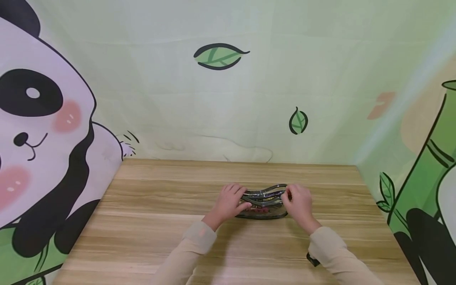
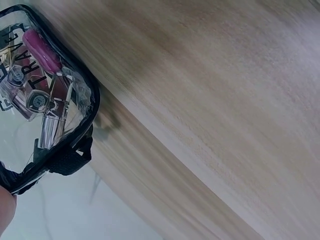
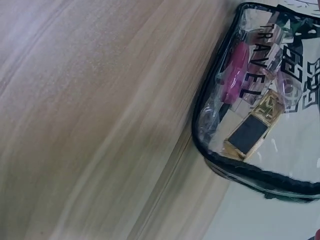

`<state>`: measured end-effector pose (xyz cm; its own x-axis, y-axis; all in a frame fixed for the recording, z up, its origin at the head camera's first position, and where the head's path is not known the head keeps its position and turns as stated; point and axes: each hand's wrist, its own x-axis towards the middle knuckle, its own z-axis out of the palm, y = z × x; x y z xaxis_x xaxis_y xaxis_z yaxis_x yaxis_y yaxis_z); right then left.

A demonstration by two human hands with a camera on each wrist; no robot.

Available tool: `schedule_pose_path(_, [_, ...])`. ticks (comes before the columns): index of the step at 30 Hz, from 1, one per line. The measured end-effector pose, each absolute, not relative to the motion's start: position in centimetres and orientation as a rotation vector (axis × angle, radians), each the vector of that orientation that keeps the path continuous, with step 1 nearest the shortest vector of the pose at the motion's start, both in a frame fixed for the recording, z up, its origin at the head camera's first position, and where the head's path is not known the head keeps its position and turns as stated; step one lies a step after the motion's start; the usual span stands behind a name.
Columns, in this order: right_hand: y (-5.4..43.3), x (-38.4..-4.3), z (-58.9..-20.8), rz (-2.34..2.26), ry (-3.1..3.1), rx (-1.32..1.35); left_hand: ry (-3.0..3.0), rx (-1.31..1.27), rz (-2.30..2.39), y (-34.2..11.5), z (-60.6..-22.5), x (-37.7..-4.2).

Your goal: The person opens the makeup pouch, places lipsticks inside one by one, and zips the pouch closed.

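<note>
A clear travel pouch (image 1: 263, 215) with black trim and "TRAVEL" lettering stands upright on the wooden table between my hands. My left hand (image 1: 229, 202) grips its left end, thumb on the near side. At the upper right corner, my right hand (image 1: 298, 202) pinches the pouch's edge with thumb and fingers. Through the plastic in the left wrist view show a pink item (image 2: 42, 51) and a silvery tube (image 2: 52, 122). A gold case with a dark panel (image 3: 250, 132) lies inside too, seen in the right wrist view.
The wooden table (image 1: 149, 221) reaches back to a pale green cloth backdrop (image 1: 160, 99) printed with pandas, leaves and bamboo. A small black device (image 1: 312, 259) sits under the right sleeve cuff.
</note>
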<state>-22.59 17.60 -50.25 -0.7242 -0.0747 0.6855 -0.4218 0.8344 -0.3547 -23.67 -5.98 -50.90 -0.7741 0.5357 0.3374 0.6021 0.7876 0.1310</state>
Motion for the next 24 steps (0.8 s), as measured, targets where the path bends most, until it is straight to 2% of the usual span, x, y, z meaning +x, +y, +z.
schedule_pose_path(24, [16.59, -22.72, -50.77, 0.5, -2.254, 0.491, -2.691, -0.874, -0.289, -5.92, -51.18, -23.55])
